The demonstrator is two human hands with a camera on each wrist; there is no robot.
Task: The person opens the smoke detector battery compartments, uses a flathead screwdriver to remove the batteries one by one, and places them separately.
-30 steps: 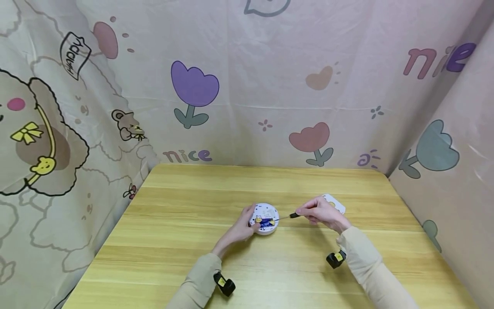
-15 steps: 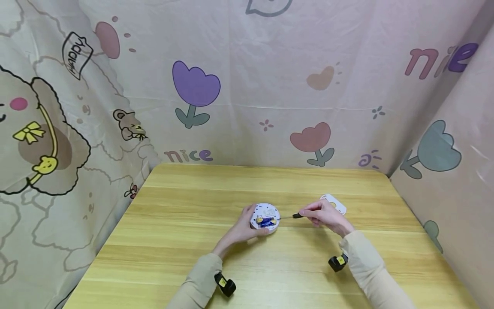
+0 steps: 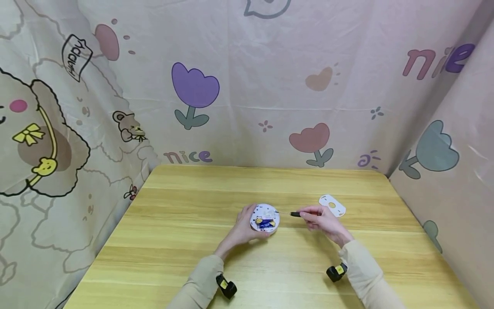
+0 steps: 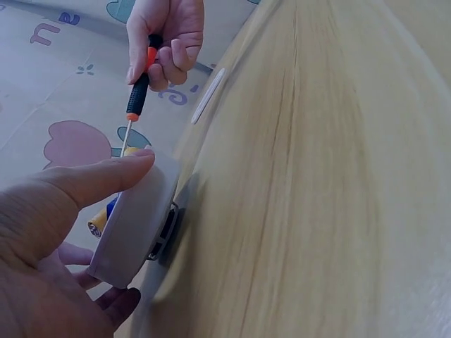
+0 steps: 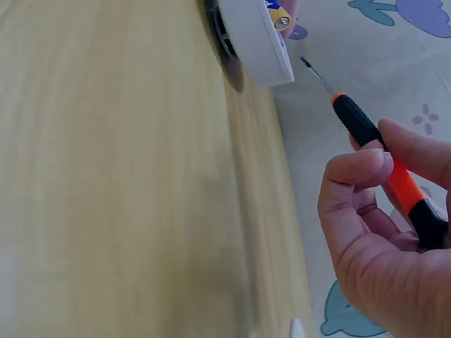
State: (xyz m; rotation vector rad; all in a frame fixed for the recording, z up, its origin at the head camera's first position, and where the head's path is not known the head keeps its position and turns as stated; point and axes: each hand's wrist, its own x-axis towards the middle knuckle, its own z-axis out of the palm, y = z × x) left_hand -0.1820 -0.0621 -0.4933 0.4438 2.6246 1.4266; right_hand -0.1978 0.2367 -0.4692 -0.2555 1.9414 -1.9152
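My left hand (image 3: 245,227) grips a round white battery-powered device (image 3: 266,211) by its left side, the thumb along the near edge. Its back faces up, with blue-and-yellow batteries (image 3: 266,223) in a recess. In the left wrist view the casing (image 4: 137,218) is tilted, with a dark bracket-like part on its underside. My right hand (image 3: 324,222) holds a black-and-orange screwdriver (image 3: 295,214) between thumb and fingers. In the right wrist view the screwdriver's (image 5: 357,121) tip looks a little apart from the device's (image 5: 255,46) rim; contact cannot be told.
A flat white plate (image 3: 337,207) with a central hole lies on the wooden table (image 3: 185,210) just behind my right hand. Patterned cloth (image 3: 247,77) hangs at the back and both sides. Each sleeve carries a black wrist camera (image 3: 227,286).
The screwdriver's tip has shifted from beside the batteries to the device's upper right rim. My left thumb has moved off the face to the near edge. More of the white plate shows.
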